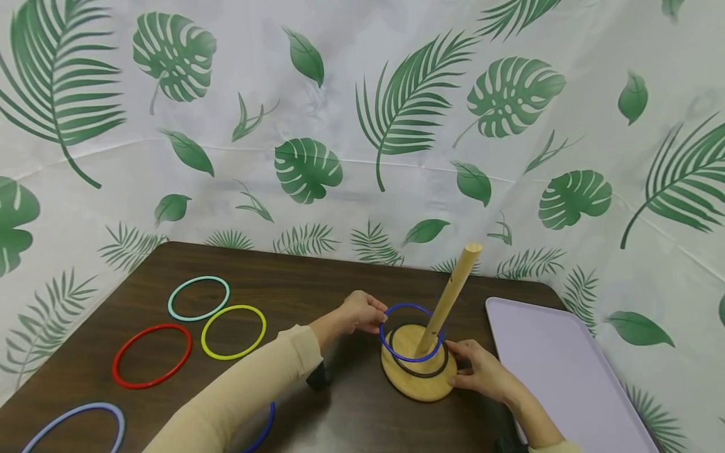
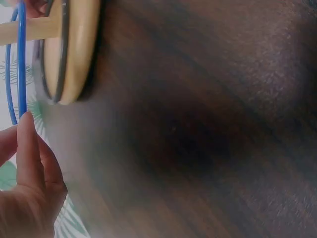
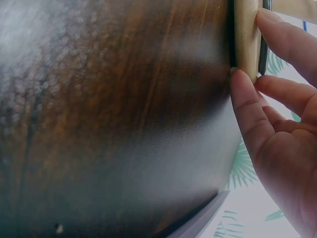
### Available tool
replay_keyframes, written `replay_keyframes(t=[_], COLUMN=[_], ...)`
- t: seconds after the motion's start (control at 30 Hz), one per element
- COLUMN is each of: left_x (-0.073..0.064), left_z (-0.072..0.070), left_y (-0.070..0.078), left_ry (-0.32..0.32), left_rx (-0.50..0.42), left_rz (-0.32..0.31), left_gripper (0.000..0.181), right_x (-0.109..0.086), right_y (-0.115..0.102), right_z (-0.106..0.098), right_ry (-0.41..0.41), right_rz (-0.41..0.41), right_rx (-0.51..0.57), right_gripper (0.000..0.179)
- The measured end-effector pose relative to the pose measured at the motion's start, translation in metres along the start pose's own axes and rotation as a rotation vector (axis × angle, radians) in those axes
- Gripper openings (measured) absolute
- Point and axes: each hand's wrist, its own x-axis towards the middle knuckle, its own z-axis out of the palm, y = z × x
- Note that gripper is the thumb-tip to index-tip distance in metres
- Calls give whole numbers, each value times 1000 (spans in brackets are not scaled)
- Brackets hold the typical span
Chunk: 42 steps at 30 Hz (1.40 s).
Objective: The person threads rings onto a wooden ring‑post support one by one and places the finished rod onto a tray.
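Observation:
My left hand (image 1: 365, 311) pinches the left side of a blue ring (image 2: 22, 69) between thumb and fingers. That ring encircles the wooden peg (image 1: 453, 289) and is held above the round wooden base (image 1: 421, 391). Lower down, a black ring (image 1: 421, 375) lies on the base around the peg. My right hand (image 1: 487, 371) grips the base's right edge, thumb and fingers on its rim, as the right wrist view shows.
On the dark wooden table (image 1: 317, 277), a pale turquoise ring (image 1: 198, 319), a yellow ring (image 1: 226, 357), a red ring (image 1: 116, 365) and a light blue ring (image 1: 73, 412) lie to the left. Another blue ring (image 1: 266, 431) is partly hidden by my left sleeve. A lilac tray (image 1: 561, 365) lies at right.

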Motion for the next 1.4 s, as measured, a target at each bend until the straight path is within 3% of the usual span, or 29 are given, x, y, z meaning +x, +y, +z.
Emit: replay_keyframes(t=[0.5,0.8,1.4], left_x=[2,2,0], left_z=[19,28,30], left_y=[-6,-6,-12], left_ry=[4,50,80], left_rx=[0,29,51], left_rz=[-6,-21,-4], left_gripper=[15,14,10], right_x=[1,1,1], right_y=[0,0,1], right_z=[1,1,1], right_ry=[17,12,1], right_rz=[-27,-23,-5], right_rx=[-12,1,38], right_gripper=[70,71,72])
